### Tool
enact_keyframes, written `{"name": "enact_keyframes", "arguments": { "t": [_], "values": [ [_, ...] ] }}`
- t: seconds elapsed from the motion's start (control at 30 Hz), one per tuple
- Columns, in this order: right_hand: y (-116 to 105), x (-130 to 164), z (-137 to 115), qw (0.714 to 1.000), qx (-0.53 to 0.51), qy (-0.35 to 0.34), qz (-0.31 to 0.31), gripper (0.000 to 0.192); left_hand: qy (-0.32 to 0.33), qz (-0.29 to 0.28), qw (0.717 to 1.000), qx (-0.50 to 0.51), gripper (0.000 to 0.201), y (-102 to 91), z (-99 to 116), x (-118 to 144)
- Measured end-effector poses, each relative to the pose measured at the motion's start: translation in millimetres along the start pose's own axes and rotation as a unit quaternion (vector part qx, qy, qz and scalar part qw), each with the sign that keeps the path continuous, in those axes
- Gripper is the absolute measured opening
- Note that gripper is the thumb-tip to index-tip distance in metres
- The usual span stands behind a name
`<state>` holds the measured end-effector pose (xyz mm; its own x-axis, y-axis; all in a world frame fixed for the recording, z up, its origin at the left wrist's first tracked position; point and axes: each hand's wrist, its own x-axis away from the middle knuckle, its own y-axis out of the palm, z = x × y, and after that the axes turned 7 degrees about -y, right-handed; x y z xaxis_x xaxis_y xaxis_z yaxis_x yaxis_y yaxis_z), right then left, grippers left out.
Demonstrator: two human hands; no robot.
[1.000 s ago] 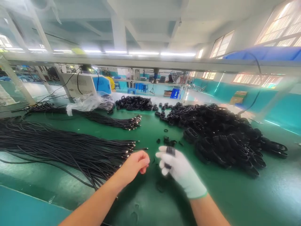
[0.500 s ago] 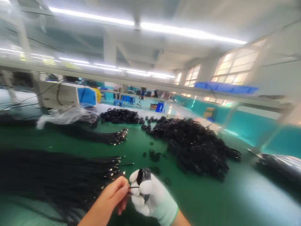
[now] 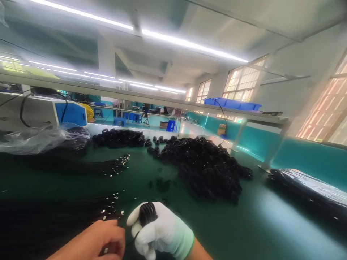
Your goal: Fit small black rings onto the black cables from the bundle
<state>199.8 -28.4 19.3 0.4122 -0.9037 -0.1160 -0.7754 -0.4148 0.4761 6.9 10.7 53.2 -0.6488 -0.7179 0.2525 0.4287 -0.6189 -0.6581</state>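
- Bare green table [image 3: 244,224] lies open to the right of the gloved right hand [image 3: 162,233], out to the black bagged bundle [image 3: 311,191].
- The heap of coiled black cables [image 3: 206,166] blocks the way straight ahead.
- Straight black cables [image 3: 54,220] crowd the left, beside the bare left hand [image 3: 100,242].
- A narrow green lane [image 3: 141,169] runs between heap and cables.
- An overhead shelf rail [image 3: 135,95] caps the far side.

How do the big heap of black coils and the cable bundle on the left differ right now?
The heap of black coils lies right of centre, piled high in a mound; the cable bundle lies low and flat beside the left hand. The heap holds wound loops, like the coil on the gloved right hand; the bundle's cables run straight, ending in shiny tips. Both are black and rest on the green table.
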Motion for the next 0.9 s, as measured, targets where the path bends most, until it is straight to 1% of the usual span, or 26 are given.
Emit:
{"name": "enact_keyframes", "arguments": {
  "t": [0.03, 0.07, 0.13, 0.17, 0.2, 0.27, 0.33, 0.37, 0.4, 0.47, 0.53, 0.6, 0.63, 0.67, 0.7, 0.73, 0.77, 0.8, 0.83, 0.87, 0.9],
  "values": [
    [0, 0, 0, 0.999, 0.014, -0.016, 0.028, 0.039, 0.005, -0.001, 1.0, -0.029, 0.01, -3.9, 6, 2],
    [0, 0, 0, 0.997, 0.034, -0.034, 0.063, 0.039, 0.015, 0.009, 0.999, -0.044, 0.011, -7.7, 10, 5],
    [0, 1, 0, 0.985, 0.082, -0.061, 0.137, 0.043, 0.028, 0.045, 0.997, -0.053, 0.015, -14.6, 16, 7],
    [1, 2, 0, 0.981, 0.102, -0.055, 0.155, 0.047, 0.029, 0.065, 0.996, -0.051, 0.021, -17.1, 17, 7],
    [2, 2, 0, 0.979, 0.119, -0.041, 0.157, 0.051, 0.025, 0.077, 0.996, -0.047, 0.03, -18.6, 16, 6],
    [3, 1, 1, 0.979, 0.158, 0.006, 0.128, 0.059, 0.018, 0.077, 0.996, -0.032, 0.051, -17.9, 11, 2],
    [5, -2, 7, 0.974, 0.2, 0.051, 0.094, 0.067, 0.017, 0.057, 0.998, -0.02, 0.06, -12.3, 8, 0],
    [5, -3, 12, 0.968, 0.224, 0.069, 0.091, 0.072, 0.019, 0.049, 0.998, -0.021, 0.061, -8.0, 8, -1],
    [4, -5, 18, 0.96, 0.249, 0.083, 0.1, 0.078, 0.022, 0.043, 0.998, -0.03, 0.061, -3.2, 8, -2],
    [3, -9, 31, 0.942, 0.29, 0.091, 0.141, 0.089, 0.025, 0.046, 0.996, -0.071, 0.06, 6.0, 11, -5],
    [4, -11, 41, 0.924, 0.327, 0.062, 0.188, 0.095, 0.022, 0.062, 0.989, -0.134, 0.056, 11.1, 14, -9],
    [6, -10, 43, 0.914, 0.348, 0.029, 0.207, 0.099, 0.01, 0.06, 0.981, -0.182, 0.052, 8.8, 14, -14],
    [9, -9, 42, 0.911, 0.357, 0.027, 0.206, 0.099, 0.002, 0.035, 0.982, -0.185, 0.049, 5.0, 12, -17],
    [11, -8, 38, 0.909, 0.365, 0.032, 0.199, 0.095, -0.006, -0.006, 0.985, -0.17, 0.044, 0.4, 9, -20],
    [14, -6, 34, 0.906, 0.373, 0.041, 0.194, 0.086, -0.014, -0.049, 0.989, -0.137, 0.038, -4.1, 5, -23],
    [16, -5, 28, 0.901, 0.384, 0.042, 0.198, 0.073, -0.019, -0.083, 0.992, -0.095, 0.032, -7.6, 1, -26],
    [17, -3, 23, 0.896, 0.392, 0.036, 0.205, 0.059, -0.021, -0.1, 0.993, -0.052, 0.027, -9.2, -3, -28],
    [18, -1, 19, 0.897, 0.389, 0.022, 0.208, 0.047, -0.019, -0.096, 0.995, -0.016, 0.026, -8.6, -7, -30],
    [17, 1, 15, 0.909, 0.368, 0.006, 0.195, 0.04, -0.016, -0.077, 0.997, 0.01, 0.027, -5.7, -10, -30],
    [16, 4, 13, 0.93, 0.328, -0.007, 0.166, 0.038, -0.013, -0.055, 0.998, 0.026, 0.027, -1.1, -12, -30],
    [13, 6, 12, 0.955, 0.271, -0.016, 0.122, 0.039, -0.011, -0.044, 0.998, 0.033, 0.026, 4.2, -14, -29]
  ]
}}
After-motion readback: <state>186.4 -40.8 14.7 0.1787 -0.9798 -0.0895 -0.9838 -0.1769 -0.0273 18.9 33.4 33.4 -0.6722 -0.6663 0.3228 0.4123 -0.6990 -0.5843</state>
